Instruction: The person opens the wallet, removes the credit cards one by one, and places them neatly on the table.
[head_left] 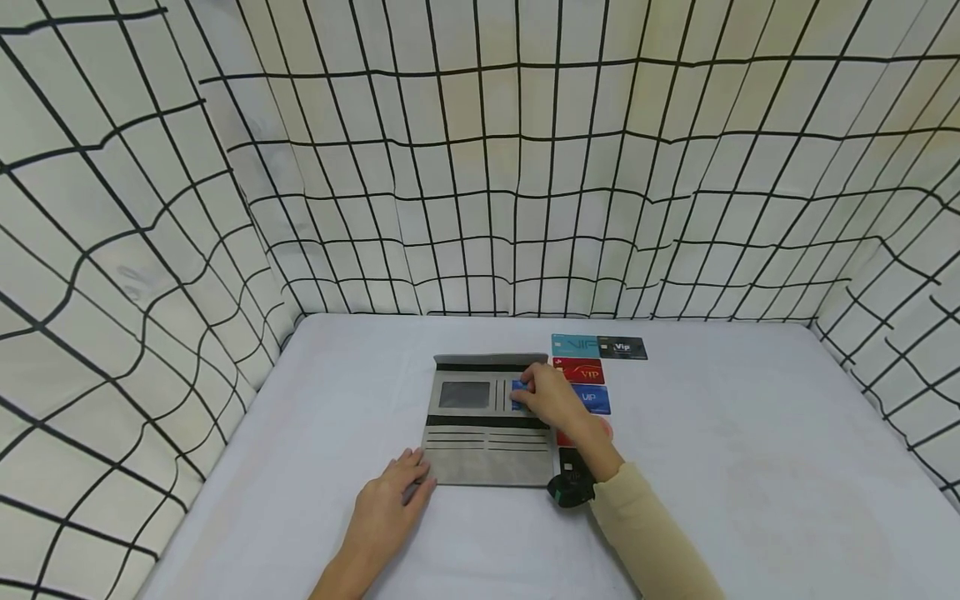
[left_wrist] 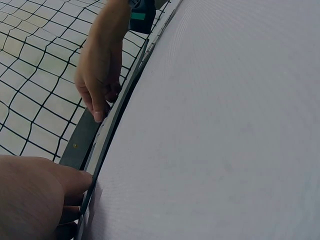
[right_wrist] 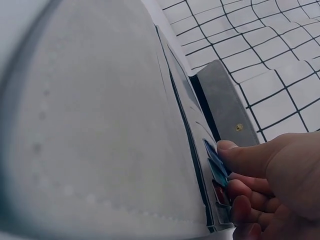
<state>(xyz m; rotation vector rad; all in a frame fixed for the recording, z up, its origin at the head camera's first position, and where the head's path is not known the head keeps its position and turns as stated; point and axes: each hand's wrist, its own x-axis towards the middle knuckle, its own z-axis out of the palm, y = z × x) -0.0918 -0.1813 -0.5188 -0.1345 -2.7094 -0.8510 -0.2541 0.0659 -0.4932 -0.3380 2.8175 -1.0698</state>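
Note:
A grey wallet [head_left: 487,467] lies opened flat on the white table, with a dark window pocket and card slots facing up. At the slots on its right side, my right hand [head_left: 555,400] pinches a blue card [head_left: 517,398] between thumb and fingers. The right wrist view shows the thumb on this blue card [right_wrist: 214,151], with a teal card [right_wrist: 218,172] and a red card [right_wrist: 219,192] in the slots beside it. My left hand [head_left: 386,508] rests at the wallet's near left corner, its fingers relaxed and the thumb [left_wrist: 75,180] touching the edge.
Right of the wallet lie several cards: a teal one [head_left: 573,345], a black one [head_left: 622,347], a red one [head_left: 577,370] and a blue VIP card [head_left: 596,399]. Others are partly hidden by the right forearm. White walls with black netting [head_left: 517,192] surround the table.

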